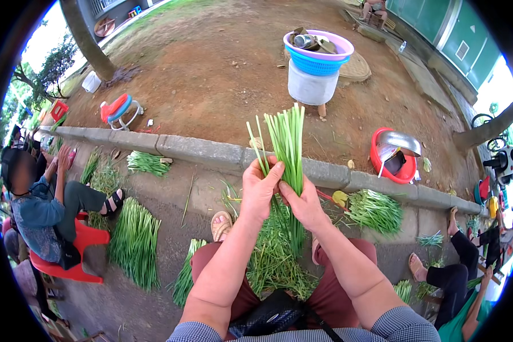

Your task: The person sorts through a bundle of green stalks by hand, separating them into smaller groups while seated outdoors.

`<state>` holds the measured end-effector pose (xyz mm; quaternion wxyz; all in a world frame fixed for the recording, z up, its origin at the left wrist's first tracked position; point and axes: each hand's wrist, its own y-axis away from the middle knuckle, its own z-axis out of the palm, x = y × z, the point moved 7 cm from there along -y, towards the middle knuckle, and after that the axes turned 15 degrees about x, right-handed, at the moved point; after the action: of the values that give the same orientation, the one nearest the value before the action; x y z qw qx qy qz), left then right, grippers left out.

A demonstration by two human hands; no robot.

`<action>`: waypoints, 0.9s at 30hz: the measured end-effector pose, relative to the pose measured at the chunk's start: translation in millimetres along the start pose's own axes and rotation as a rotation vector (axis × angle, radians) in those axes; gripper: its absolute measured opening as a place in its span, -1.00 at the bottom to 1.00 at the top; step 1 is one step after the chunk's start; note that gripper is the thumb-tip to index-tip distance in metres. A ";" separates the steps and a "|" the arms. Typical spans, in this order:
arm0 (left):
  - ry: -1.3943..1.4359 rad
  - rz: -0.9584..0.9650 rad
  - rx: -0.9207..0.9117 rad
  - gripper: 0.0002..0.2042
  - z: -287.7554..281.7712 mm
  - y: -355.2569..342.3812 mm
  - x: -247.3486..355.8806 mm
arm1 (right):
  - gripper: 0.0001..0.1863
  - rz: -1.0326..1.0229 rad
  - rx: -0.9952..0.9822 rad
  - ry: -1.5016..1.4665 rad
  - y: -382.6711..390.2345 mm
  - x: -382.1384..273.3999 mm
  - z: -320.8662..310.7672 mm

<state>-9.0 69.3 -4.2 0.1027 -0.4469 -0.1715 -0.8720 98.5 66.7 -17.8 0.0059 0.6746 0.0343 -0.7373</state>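
Observation:
A bunch of long green stalks (285, 137) stands upright between my hands, pale ends up and darker leaves hanging down. My left hand (261, 185) pinches a few stalks that lean slightly left of the main bunch. My right hand (302, 202) grips the bunch lower down, thumb across the stems. Loose green trimmings (276, 268) lie beneath, between my legs.
A seated person (31, 216) on a red stool is at left; more people (459, 290) sit at right. Bundles of stalks (134, 245) lie along the pavement. Beyond the curb (205, 151) stand stacked basins (318, 62), a red basin (390, 176) and a small stool (119, 111).

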 end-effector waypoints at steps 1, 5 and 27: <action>0.008 -0.005 -0.010 -0.87 2.9 4.7 1.0 | -0.66 0.020 0.004 -0.029 3.1 0.1 -0.3; 0.049 -0.017 -0.053 -0.91 1.4 10.8 7.1 | -0.71 0.045 0.035 -0.188 10.6 -6.9 6.4; -0.009 -0.040 0.331 -0.91 -53.1 10.9 31.4 | -0.85 0.043 -0.019 -0.093 17.4 -10.9 -13.3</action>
<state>-63.1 37.7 -5.1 0.1568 -0.4244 -0.3220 -0.8317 113.7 49.8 -8.9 0.0296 0.6402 0.0265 -0.7672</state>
